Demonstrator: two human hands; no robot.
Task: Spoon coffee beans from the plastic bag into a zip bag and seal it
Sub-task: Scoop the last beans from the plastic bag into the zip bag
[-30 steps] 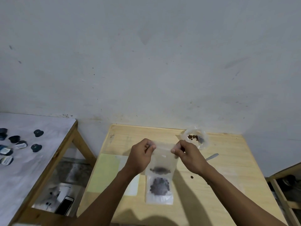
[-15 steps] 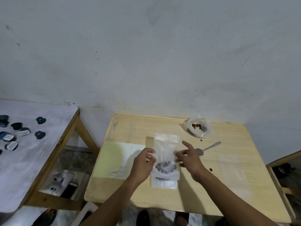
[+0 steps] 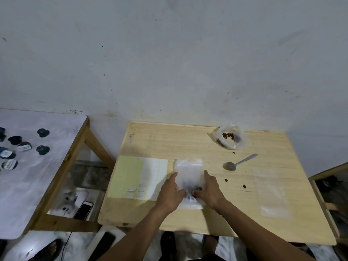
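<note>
A clear zip bag [image 3: 188,169] with coffee beans near its lower end lies flat on the wooden table [image 3: 169,140], on top of another filled zip bag [image 3: 190,205]. My left hand [image 3: 170,193] rests on its left edge and my right hand [image 3: 211,191] on its right edge. The index fingers lie straight along the sides and the thumbs press toward the beans. The plastic bag [image 3: 228,137] with coffee beans sits open at the table's far right. A metal spoon [image 3: 237,163] lies empty between that bag and my right hand.
Two loose beans [image 3: 244,186] lie right of my right hand. An empty zip bag [image 3: 271,193] lies flat near the right edge. A yellow and white label sheet [image 3: 130,176] lies to the left. A second table [image 3: 56,166] with dark caps stands further left.
The zip bag was held up by its top with both hands. It has come down onto the table, and both hands now lie on its sides.
</note>
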